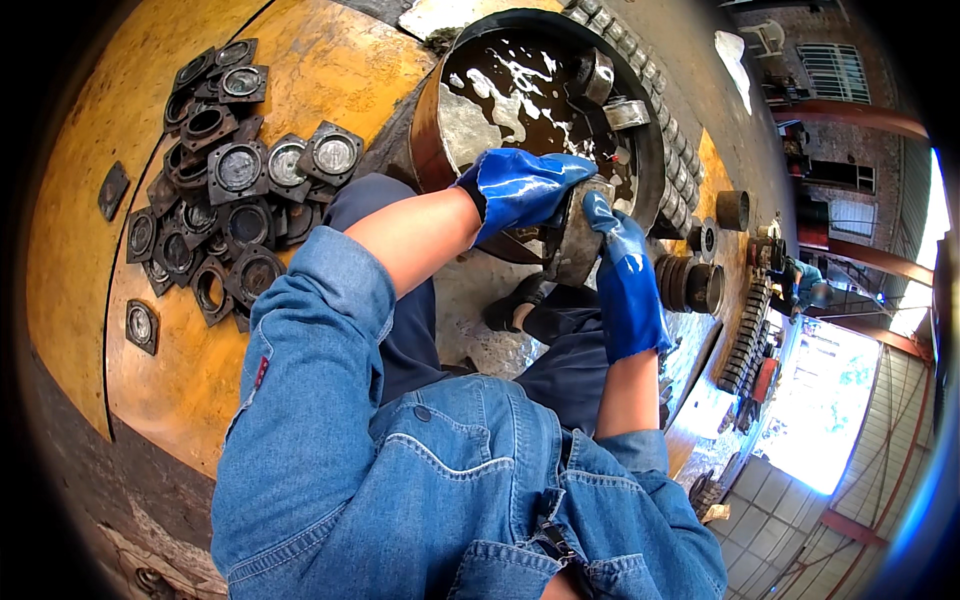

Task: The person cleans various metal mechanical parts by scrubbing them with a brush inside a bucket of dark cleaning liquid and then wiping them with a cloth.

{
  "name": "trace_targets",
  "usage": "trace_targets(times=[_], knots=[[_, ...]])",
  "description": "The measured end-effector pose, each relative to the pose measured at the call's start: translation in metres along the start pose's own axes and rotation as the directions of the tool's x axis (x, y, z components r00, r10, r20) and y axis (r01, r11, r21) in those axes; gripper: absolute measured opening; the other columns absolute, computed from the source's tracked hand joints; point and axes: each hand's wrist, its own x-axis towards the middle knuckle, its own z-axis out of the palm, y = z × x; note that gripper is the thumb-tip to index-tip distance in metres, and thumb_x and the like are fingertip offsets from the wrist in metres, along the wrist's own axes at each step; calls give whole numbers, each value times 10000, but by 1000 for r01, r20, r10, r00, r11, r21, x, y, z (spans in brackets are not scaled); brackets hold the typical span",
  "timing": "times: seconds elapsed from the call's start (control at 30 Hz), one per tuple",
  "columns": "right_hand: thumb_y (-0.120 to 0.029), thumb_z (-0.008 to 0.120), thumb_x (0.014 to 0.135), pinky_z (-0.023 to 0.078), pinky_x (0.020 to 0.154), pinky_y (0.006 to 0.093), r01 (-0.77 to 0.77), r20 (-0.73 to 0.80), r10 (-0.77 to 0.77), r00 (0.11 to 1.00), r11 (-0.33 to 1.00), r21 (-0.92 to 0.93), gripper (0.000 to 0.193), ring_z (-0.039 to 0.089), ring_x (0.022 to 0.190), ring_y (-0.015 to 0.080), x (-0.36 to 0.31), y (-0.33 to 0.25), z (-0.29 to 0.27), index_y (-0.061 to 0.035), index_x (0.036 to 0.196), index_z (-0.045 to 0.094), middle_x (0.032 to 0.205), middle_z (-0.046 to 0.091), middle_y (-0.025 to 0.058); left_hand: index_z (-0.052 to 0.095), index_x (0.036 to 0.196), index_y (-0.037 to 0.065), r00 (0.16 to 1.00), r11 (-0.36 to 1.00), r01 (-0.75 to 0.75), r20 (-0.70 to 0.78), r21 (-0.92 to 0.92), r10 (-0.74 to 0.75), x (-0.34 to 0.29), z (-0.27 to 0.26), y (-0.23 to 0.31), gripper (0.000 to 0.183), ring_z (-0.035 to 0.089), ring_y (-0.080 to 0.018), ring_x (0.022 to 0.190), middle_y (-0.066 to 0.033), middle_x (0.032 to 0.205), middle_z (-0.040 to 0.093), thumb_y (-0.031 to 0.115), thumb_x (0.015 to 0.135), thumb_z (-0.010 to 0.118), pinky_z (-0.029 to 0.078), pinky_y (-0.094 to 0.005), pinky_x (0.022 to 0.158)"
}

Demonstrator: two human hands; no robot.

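Observation:
In blue rubber gloves, both my hands grip a dark metal ring-shaped part (576,245) at the near rim of a round metal tub (432,135). My left hand (525,192) lies over its upper left side, with fingers curled onto the top edge. Against its right side press the thumb and fingers of my right hand (625,250). Dark, foamy liquid (535,85) fills the tub. Two more metal parts, one of them a ring (627,113), rest at the tub's right inner side, partly above the liquid. The underside of the held part is partly hidden.
On yellow floor plates (330,60) to my left lies a heap of square-flanged metal housings (240,168). Rows of stacked metal parts (680,160) run along the tub's right. Cylindrical rings (690,285) stand right of my glove. Another person (803,285) is far right.

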Motion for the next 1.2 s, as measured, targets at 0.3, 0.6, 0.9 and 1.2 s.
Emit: trace_targets(times=[0.3, 0.6, 0.9, 1.2], knots=[[-500, 748, 922, 444, 839, 321, 23, -22, -23, 999, 999, -32, 617, 570, 922, 181, -30, -31, 12, 31, 1226, 667, 1030, 673, 76, 523, 1501, 142, 1000, 1000, 8, -9, 11, -8, -2, -3, 6, 445, 539, -293, 1388, -127, 1534, 537, 301, 1098, 418, 428, -376, 1169], [-453, 747, 942, 446, 900, 299, 12, -9, -12, 1000, 1000, 4, 559, 580, 953, 164, -11, -15, 4, 34, 1210, 688, 1051, 678, 56, 526, 1501, 142, 1000, 998, 28, 0, 57, -28, -9, -10, 21, 466, 528, -283, 1397, -121, 1541, 533, 343, 1107, 378, 404, -363, 1181], [-407, 728, 975, 444, 954, 272, -16, 11, 16, 1000, 1000, -18, 495, 593, 990, 143, -8, -17, 7, 34, 1196, 703, 1078, 684, 39, 525, 1500, 89, 1000, 957, 4, -17, -292, -10, 20, 22, -42, 490, 598, -208, 1262, -115, 1452, 596, 363, 1115, 396, 454, -325, 1092], [-420, 741, 969, 455, 934, 277, -9, 35, 9, 999, 1000, 25, 503, 599, 982, 128, -8, -18, 5, 29, 1193, 707, 1081, 688, 28, 518, 1510, 126, 999, 992, -36, -22, 123, 39, 0, 0, 0, 465, 537, -278, 1391, -129, 1536, 535, 319, 1112, 373, 403, -371, 1188]])
